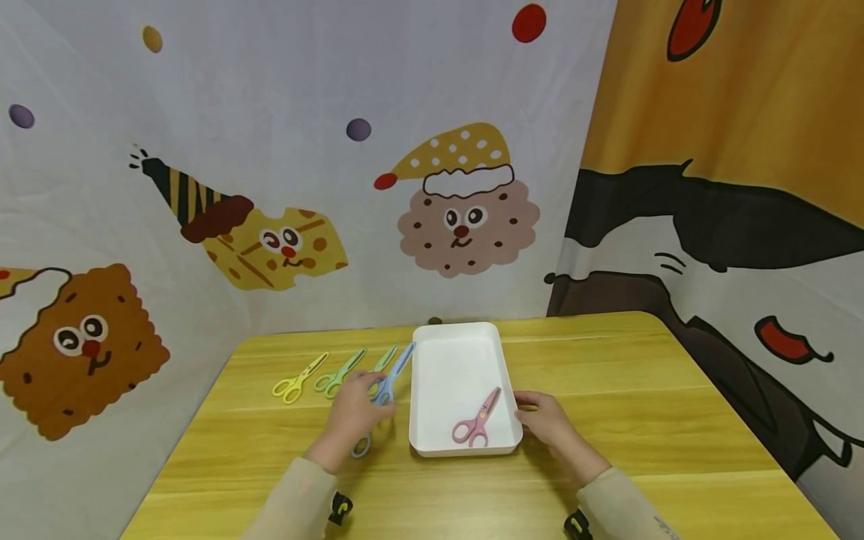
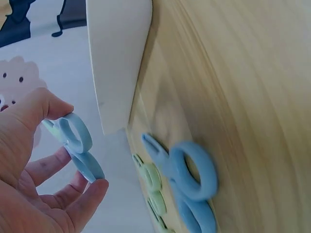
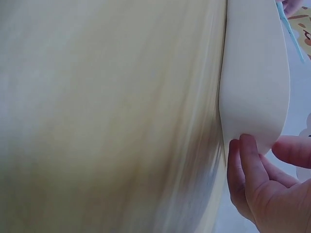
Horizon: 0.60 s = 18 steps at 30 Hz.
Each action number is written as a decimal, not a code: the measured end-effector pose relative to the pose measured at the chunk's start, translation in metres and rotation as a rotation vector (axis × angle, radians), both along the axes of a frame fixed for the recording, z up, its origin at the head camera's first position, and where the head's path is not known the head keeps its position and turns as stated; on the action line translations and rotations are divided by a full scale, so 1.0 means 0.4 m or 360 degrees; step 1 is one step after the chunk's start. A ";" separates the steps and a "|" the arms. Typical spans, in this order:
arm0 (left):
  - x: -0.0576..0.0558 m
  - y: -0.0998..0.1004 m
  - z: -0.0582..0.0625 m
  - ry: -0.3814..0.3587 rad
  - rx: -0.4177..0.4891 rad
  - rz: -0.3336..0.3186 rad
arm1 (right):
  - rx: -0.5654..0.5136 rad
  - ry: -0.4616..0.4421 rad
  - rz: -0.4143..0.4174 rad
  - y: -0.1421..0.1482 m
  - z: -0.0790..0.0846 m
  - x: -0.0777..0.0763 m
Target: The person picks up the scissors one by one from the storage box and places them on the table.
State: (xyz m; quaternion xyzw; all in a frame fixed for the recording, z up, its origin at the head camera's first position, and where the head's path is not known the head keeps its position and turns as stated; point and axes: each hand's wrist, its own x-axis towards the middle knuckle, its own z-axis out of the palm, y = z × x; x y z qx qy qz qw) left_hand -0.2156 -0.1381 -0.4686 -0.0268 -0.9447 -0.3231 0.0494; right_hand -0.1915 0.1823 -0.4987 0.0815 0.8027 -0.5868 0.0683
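My left hand (image 1: 355, 409) holds a pair of light-blue scissors (image 1: 400, 369) by the handle loops, thumb on one side and fingertips on the other, with the blades toward the tray's left rim. In the left wrist view these scissors (image 2: 77, 136) are lifted off the table. Another pair of blue scissors (image 2: 194, 179) lies on the table below that hand, mostly covered by it in the head view. My right hand (image 1: 545, 420) touches the outer right wall of the white tray (image 1: 432, 356) with its fingertips. Inside the tray, near its front, lie pink scissors (image 1: 481, 420).
Left of the tray, yellow scissors (image 1: 297, 381), green scissors (image 1: 340, 375) and a further green pair (image 1: 385, 360) lie in a row on the wooden table (image 1: 607, 375). A cartoon-printed curtain (image 1: 304, 90) hangs behind the table.
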 end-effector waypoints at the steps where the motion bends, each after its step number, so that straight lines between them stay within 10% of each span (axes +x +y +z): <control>1: 0.001 -0.007 -0.001 0.0010 -0.0002 0.0004 | 0.0010 0.0002 0.0000 0.001 -0.001 0.000; 18: 0.012 -0.082 -0.012 -0.0036 -0.0068 0.0075 | 0.0041 -0.0028 0.0010 0.002 0.004 0.000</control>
